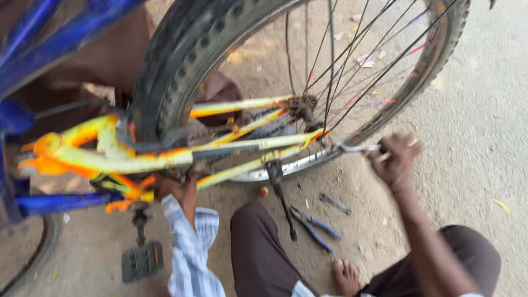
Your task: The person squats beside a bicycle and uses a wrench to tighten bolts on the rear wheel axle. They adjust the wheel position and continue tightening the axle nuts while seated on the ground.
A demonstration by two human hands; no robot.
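My right hand (395, 160) has its grip closed tight around a spanner (357, 148), whose head sits at the rear axle of the wheel (181, 44), so I can turn it there. My left hand (175, 188) grips the yellow and orange frame (110, 159) ahead of the wheel, steadying the bike. Pliers (314, 226) lie on the ground below the wheel.

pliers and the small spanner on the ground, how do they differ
The pliers have blue-covered handles spread apart; the spanner is one bare grey metal bar. The pliers look longer and lie nearer the person's knee; the spanner lies further out, below the wheel rim. Both rest flat on the sandy ground, untouched by either hand.
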